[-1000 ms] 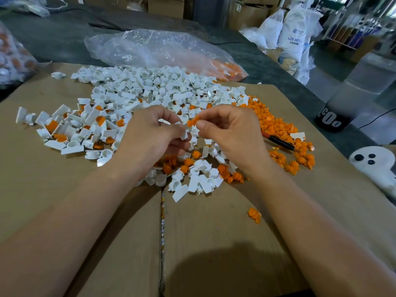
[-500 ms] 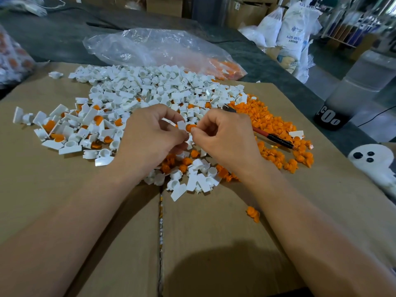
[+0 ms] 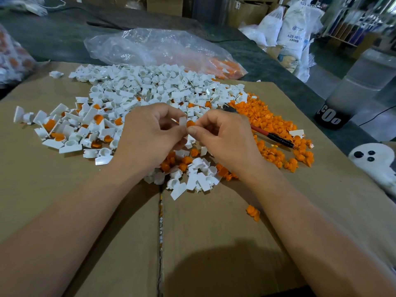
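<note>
Two hands are being held together low over the work. Against the picture a second ago, the left hand (image 3: 150, 133) and the right hand (image 3: 225, 136) are being brought closer. A gap was then being kept between the two sets of fingertips; now the parts are being pressed into contact.

A white cap (image 3: 182, 123) is being pinched between the left thumb and forefinger, the other fingers being curled in behind. An orange plug (image 3: 190, 123) is being pinched at the right fingertips and is being pushed against the cap's right side, between the two hands.

Judgement: the insertion is being made but is not yet being completed, since part of the plug is being shown outside the cap.

Surroundings:
- Printed sacks (image 3: 295, 28) are being stored at the far right of a workshop.
- A dark bench top (image 3: 53, 35) is being covered by a cardboard sheet (image 3: 214, 232).
- A clear plastic bag (image 3: 150, 48) is being left behind the parts.
- The white caps (image 3: 150, 86) are being kept at centre, the loose orange plugs (image 3: 267, 123) to the right and the finished pairs (image 3: 64, 129) to the left.
- A red-handled tool (image 3: 272, 135) is being left lying across the orange plugs.
</note>
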